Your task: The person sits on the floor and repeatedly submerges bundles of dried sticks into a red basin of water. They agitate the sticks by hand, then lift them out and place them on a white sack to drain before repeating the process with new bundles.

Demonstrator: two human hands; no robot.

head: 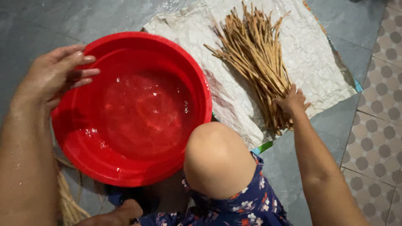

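One red basin (132, 109), round, glossy plastic, sits on the grey floor (37, 25) at the left of the view, a shallow pool of clear water shining inside it. On its upper left rim rests the left hand (56, 73): fingers stretched out flat and held together over the edge, palm down, not clenched (whether the thumb hooks under the rim, I cannot tell). The forearm runs straight down the left side of the view, wet with droplets.

Just right of the basin lies one white woven sheet (318, 62), crinkled and a little stained, spread flat on the floor. On it, one bundle of thin tan sticks (255, 58), dry and straight, too many to count, fanned at the far end and drawn tight at the near end. The right hand (293, 102) is down on that near end, fingers spread and curled into the sticks, grasping them, arm stretched long from the lower right.

Between the arms, one bare bent knee (215, 161), close against the basin's near rim, with blue flowered cloth (247, 209) below it. At the far right, patterned tiles (381, 125) with round grey dots. Lower left corner, a few straw-like strands (69, 205).
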